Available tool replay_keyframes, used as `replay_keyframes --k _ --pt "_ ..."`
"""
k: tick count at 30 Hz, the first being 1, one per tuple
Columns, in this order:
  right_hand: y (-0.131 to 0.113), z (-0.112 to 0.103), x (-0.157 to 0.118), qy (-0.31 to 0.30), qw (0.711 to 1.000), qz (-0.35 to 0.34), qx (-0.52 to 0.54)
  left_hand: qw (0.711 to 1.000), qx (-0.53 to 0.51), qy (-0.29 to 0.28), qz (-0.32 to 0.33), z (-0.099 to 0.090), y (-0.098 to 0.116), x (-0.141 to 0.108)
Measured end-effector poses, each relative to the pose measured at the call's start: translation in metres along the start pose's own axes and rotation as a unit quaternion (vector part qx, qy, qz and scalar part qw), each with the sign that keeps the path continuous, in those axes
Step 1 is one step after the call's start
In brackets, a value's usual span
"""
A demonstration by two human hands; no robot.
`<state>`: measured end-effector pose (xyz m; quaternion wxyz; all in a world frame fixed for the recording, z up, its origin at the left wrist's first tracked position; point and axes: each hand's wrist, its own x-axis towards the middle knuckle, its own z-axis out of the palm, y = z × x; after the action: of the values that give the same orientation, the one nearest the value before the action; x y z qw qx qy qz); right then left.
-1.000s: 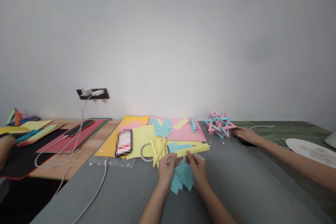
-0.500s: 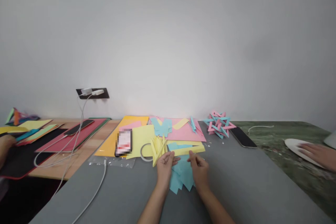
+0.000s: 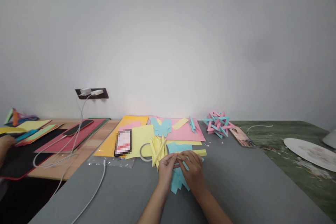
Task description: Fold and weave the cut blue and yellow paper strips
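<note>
A narrow yellow paper strip (image 3: 201, 152) runs between my two hands, its right end sticking out past the fingers. My left hand (image 3: 167, 164) pinches it at the left end, thumb and fingertips together. My right hand (image 3: 192, 168) is closed on it close by, fingertips almost meeting those of the left. Under the hands lie blue paper pieces (image 3: 177, 181) with pointed ends. Just left of my left hand is a pile of folded yellow paper strips (image 3: 158, 148), beside a roll of tape (image 3: 142, 154).
A pink and blue folded-paper star model (image 3: 218, 124) stands at the back right, near a lit phone (image 3: 243, 137). Another phone (image 3: 123, 142) rests on coloured sheets. A white plate (image 3: 301, 148) is far right. At far left, another person's hand (image 3: 6, 145) touches papers. A white cable (image 3: 98, 185) crosses the desk.
My right hand has moved left along the yellow strip, up to my left hand. The other person's hand has left the white plate. The right-hand phone's screen has lit up.
</note>
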<state>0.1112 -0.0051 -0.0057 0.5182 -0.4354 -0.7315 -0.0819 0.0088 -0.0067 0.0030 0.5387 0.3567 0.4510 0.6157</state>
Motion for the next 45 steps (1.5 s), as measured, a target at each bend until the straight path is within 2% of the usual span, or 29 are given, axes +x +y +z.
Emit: replay_keyframes --k 10,14,17,25,29,45 --pt "0.0 0.005 -0.004 0.0 1.0 -0.005 0.001 0.998 0.028 0.042 0.049 -0.003 -0.006 0.003" --pt "0.0 0.008 -0.008 0.02 0.999 0.014 -0.022 0.998 0.017 0.049 0.037 -0.003 -0.004 0.003" --pt "0.0 0.008 -0.008 0.008 0.999 0.02 -0.028 0.998 0.011 0.055 0.024 -0.002 -0.003 0.003" --pt "-0.002 -0.001 -0.003 -0.013 0.999 0.017 -0.047 0.999 -0.021 0.044 0.011 -0.003 -0.001 0.003" --pt "-0.003 -0.004 -0.001 0.001 0.997 0.028 -0.067 0.999 -0.039 0.034 -0.012 -0.003 -0.001 0.003" --pt "0.002 0.002 0.0 0.048 0.986 0.159 -0.028 0.996 -0.081 -0.029 -0.03 -0.001 -0.004 0.001"
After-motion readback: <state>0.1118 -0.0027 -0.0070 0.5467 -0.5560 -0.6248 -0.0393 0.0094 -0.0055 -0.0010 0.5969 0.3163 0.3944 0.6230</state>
